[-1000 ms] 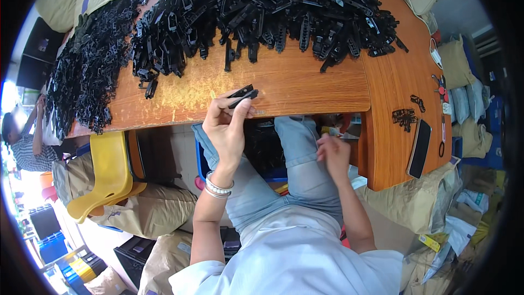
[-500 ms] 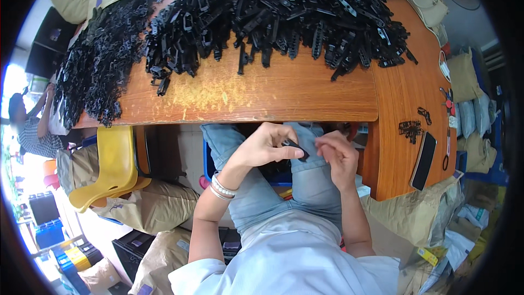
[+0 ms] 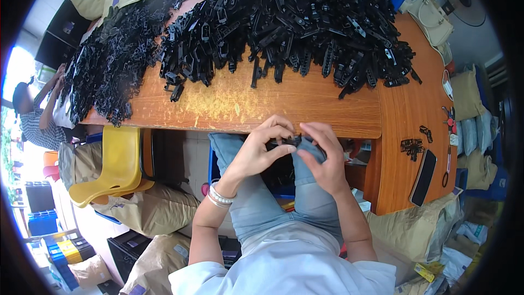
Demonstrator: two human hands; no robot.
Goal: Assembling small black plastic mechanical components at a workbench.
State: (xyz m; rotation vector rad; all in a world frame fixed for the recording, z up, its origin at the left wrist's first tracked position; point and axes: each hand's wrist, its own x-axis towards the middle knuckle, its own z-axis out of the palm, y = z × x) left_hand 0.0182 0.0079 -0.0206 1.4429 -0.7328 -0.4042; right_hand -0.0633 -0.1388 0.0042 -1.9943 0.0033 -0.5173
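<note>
My left hand (image 3: 262, 147) is closed around a small black plastic part (image 3: 292, 141), held over my lap just in front of the table edge. Its fingers hide much of the part. My right hand (image 3: 328, 158) comes close from the right, thumb and fingers apart, the thumb beside the part's end. I cannot see it gripping anything. On the table (image 3: 305, 98) beyond my hands lies a large heap of long black plastic parts (image 3: 273, 27). Smaller black pieces form another heap (image 3: 112, 65) to its left.
A dark phone (image 3: 423, 177), a few small black pieces (image 3: 412, 147), red-handled pliers (image 3: 450, 121) and scissors (image 3: 446, 177) lie on the right side table. A yellow chair (image 3: 121, 155) stands left among brown sacks (image 3: 155, 205). Another person (image 3: 41, 114) is at the far left.
My right hand has come in toward the black part, its thumb now beside it. My left hand has moved slightly and still holds the part. The view has shifted a little.
</note>
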